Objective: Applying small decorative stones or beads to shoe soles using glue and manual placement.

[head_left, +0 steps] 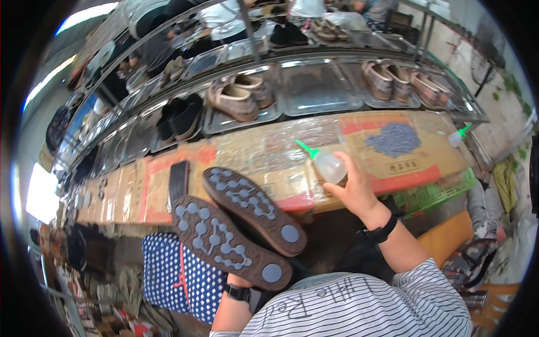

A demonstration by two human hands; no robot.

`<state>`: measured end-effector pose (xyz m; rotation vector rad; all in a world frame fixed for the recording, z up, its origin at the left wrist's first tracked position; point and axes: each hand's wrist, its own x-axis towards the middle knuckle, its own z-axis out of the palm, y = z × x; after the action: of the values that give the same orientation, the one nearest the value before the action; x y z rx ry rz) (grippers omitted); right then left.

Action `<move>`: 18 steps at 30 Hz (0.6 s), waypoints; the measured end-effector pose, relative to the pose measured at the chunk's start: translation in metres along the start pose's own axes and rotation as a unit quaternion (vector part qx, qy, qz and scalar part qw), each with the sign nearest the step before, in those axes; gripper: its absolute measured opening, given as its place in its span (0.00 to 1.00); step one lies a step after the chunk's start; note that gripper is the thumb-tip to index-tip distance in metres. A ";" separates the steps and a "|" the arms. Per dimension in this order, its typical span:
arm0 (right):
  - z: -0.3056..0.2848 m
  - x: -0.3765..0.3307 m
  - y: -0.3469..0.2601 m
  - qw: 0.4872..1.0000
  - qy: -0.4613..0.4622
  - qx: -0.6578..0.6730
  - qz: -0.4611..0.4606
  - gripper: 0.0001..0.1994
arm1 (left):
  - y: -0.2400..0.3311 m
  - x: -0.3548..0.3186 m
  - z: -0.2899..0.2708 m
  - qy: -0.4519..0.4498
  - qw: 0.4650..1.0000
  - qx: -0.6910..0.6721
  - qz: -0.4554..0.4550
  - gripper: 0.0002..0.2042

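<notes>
A pair of brown-soled shoes with blue-grey tread patches is held soles up over my lap: the nearer shoe (224, 238) partly overlaps the farther shoe (255, 208). Beneath them is my left hand (239, 281), its fingers hidden by the soles. My right hand (359, 188) is closed around a translucent squeeze bottle (330, 166), whose green nozzle (307, 149) points up and left, away from the soles. A dark, narrow flat block (178, 181) lies on the cardboard-covered bench (252, 149), just beyond the shoes.
Behind the bench runs a metal rack with trays (320, 87), bearing plaid shoes (238, 98) and black shoes (179, 118). Another green-tipped bottle (457, 136) stands at the bench's right end, above a green crate (438, 194). Dotted blue fabric (165, 269) is at my left. People work beyond the rack.
</notes>
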<state>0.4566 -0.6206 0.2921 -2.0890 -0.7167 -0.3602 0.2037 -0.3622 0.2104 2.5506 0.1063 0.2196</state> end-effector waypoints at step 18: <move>-0.071 0.021 0.102 0.955 0.063 -0.289 0.009 0.05 | -0.032 -0.016 0.020 -0.089 0.980 0.165 0.061 0.20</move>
<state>0.5363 -0.7172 0.2768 -2.5847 -0.5562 -0.7589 0.1903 -0.3481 0.1741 2.8966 -0.0895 0.0189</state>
